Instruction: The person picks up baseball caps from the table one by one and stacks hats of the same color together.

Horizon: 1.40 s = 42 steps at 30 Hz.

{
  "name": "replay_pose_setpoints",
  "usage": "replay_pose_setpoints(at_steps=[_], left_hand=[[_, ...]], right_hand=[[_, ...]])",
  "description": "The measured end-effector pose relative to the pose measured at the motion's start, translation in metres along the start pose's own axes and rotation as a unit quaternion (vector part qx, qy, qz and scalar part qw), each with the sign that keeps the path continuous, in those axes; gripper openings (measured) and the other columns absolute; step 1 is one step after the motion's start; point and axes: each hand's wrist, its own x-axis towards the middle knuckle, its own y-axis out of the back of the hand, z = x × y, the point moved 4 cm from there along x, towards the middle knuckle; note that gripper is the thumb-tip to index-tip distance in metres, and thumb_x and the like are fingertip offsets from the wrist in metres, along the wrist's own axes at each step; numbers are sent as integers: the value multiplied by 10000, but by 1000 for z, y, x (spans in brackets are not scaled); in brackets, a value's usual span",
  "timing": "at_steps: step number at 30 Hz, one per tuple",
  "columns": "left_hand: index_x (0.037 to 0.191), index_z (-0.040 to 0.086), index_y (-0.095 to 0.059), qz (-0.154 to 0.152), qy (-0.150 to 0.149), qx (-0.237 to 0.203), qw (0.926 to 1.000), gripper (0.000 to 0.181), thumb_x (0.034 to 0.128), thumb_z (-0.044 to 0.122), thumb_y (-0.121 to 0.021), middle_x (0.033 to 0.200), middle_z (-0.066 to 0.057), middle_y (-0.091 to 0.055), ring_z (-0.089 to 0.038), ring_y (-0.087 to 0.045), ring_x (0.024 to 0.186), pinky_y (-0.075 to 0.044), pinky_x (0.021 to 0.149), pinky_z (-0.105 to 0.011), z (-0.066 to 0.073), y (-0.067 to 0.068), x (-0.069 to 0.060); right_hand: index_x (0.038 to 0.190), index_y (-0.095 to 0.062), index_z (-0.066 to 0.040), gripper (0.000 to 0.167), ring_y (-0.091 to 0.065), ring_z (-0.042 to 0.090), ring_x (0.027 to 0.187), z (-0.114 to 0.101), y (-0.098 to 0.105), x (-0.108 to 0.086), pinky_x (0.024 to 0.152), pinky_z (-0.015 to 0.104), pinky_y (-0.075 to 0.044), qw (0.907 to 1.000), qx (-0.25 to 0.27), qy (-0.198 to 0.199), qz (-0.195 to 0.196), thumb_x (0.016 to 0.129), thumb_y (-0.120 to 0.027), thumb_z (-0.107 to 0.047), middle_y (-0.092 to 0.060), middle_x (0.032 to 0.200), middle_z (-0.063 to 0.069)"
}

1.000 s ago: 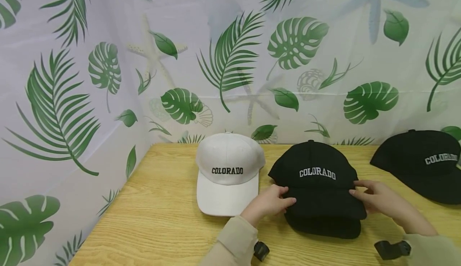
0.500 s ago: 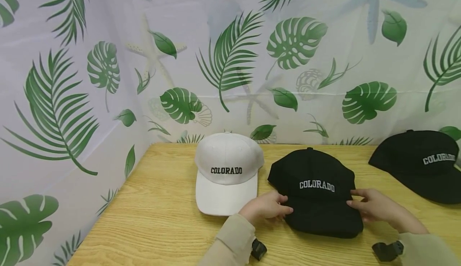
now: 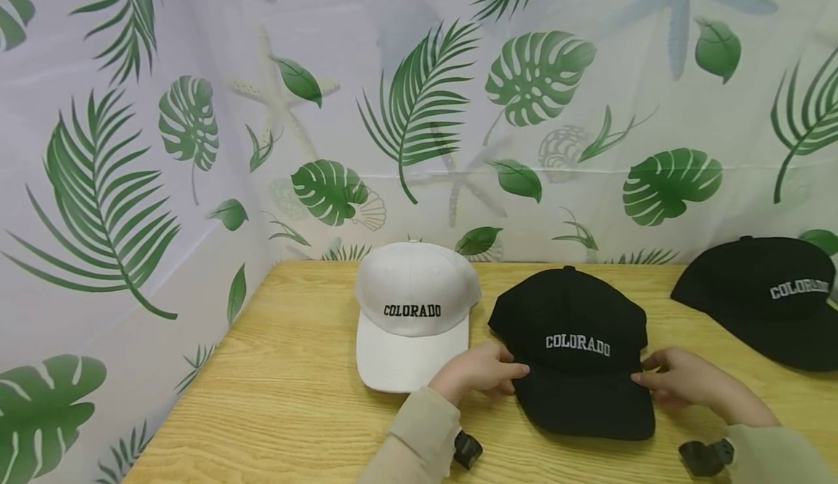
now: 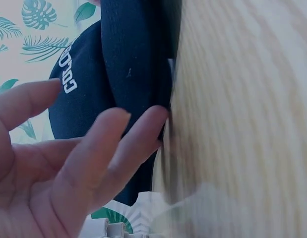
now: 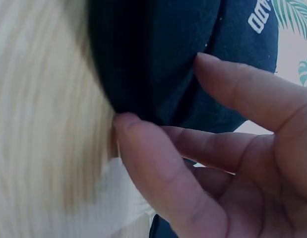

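Observation:
A black baseball cap (image 3: pixel 567 316) with white COLORADO lettering sits on the wooden table, brim toward me. At its left side, my left hand (image 3: pixel 476 373) has its fingers spread; in the left wrist view the fingertips (image 4: pixel 155 116) lie by the brim's edge. My right hand (image 3: pixel 687 382) is at the opposite side. In the right wrist view, one fingertip (image 5: pixel 207 60) touches the cap (image 5: pixel 158 59) near the brim's base, and a lower one is at the brim's edge, close to the table. Under the black cap is hidden.
A white COLORADO cap (image 3: pixel 412 287) stands left of the black one, just beyond my left wrist. Another black cap (image 3: pixel 766 302) lies to the right, partly out of frame. The wooden table (image 3: pixel 281 367) meets a leaf-patterned cloth (image 3: pixel 458 105) at its back edge.
The held black cap has come down over the black brim seen beneath it a second ago, which no longer shows separately. Both hands have lowered slightly, and their fingers have loosened from it.

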Motion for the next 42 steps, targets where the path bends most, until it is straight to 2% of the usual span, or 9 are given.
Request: replay_pose_setpoints(at_steps=[5,8,11,19,24,31,37,42], left_hand=[[1028,-67,-583,137,38,-46,9999,317,868,207,-573,674,-110,-611,-209,-618,604,-495,568,-288,1,0,0],[1003,-60,-593,152,80,-104,9998,298,867,205,-574,656,-111,-610,-200,-610,586,-493,560,-282,0,0,1],[1044,-69,-580,118,76,-183,9997,326,867,205,-575,662,-109,-609,-203,-610,585,-496,556,-286,0,1,1],[1047,-87,-582,46,-127,-142,9998,345,861,202,-585,712,-128,-611,-232,-618,603,-501,545,-298,1,6,-1],[1024,-75,-609,11,-175,-15,9998,335,856,214,-589,717,-118,-625,-218,-621,598,-496,539,-285,2,7,-2],[998,-72,-620,-43,-143,-142,9998,315,860,209,-583,699,-113,-619,-212,-615,619,-497,548,-286,2,7,-2],[957,-75,-623,-123,-219,-371,9990,286,860,191,-582,736,-114,-618,-221,-618,648,-502,551,-297,3,5,2],[942,-66,-615,-162,-156,-401,9989,267,860,186,-582,745,-113,-618,-217,-621,652,-502,549,-298,2,1,7]], right_hand=[[975,-522,181,459,-520,136,600,-2,-3,0,558,297,-468,9998,-190,91,-7,859,-582,-259,-517,698,35],[957,-519,186,465,-535,150,623,-4,-4,0,559,300,-471,9988,-433,236,77,857,-583,-264,-531,710,40],[965,-497,200,504,-538,159,630,-7,-4,1,556,307,-472,9976,-581,341,152,854,-582,-284,-535,721,48],[1013,-442,223,556,-567,179,664,-11,-6,3,585,323,-492,9992,-333,220,-12,848,-592,-286,-552,803,109],[996,-444,204,533,-546,161,658,-12,-6,3,585,318,-489,9994,-308,150,-13,845,-599,-283,-531,781,98],[984,-459,198,507,-547,165,639,-12,-5,3,576,319,-483,9994,-238,246,-95,851,-592,-274,-536,747,75],[961,-492,167,467,-532,154,597,-2,0,0,556,305,-471,9998,-95,143,-131,853,-587,-277,-528,666,48],[1033,-450,209,547,-563,172,680,10,5,-2,610,324,-490,9995,171,-59,-258,877,-547,-306,-552,755,63]])
